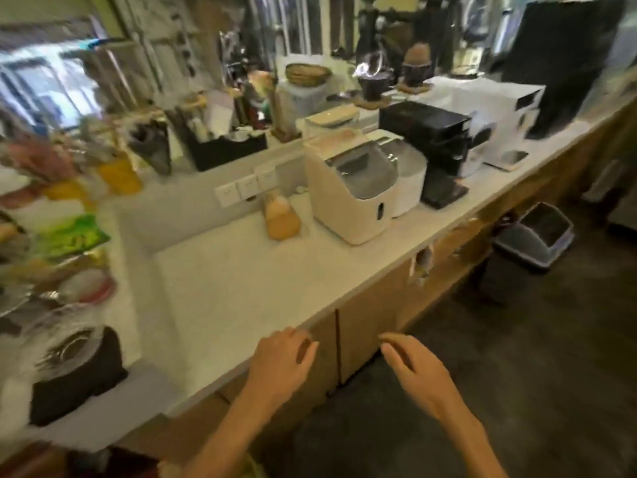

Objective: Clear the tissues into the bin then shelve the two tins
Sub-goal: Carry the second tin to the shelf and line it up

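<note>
Hands empty — left hand (282, 362) loosely curled over counter (241, 288) front edge, right hand (413, 365) half open above floor, neither gripping anything. Tissues, tins not discernible on bare white stretch ahead; frame blurred, cannot tell where they lie. Bin (537, 236) stands on dark floor, well right, below counter. Risk: reaching blind into cluttered left side, knocking stacked items. Appliances — beige machine (351, 191) among them — crowd back of counter.

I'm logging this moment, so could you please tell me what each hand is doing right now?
Left hand: open, fingers loosely curled, holding nothing, at the counter edge.
Right hand: open, empty, in front of the cabinet door.
</note>
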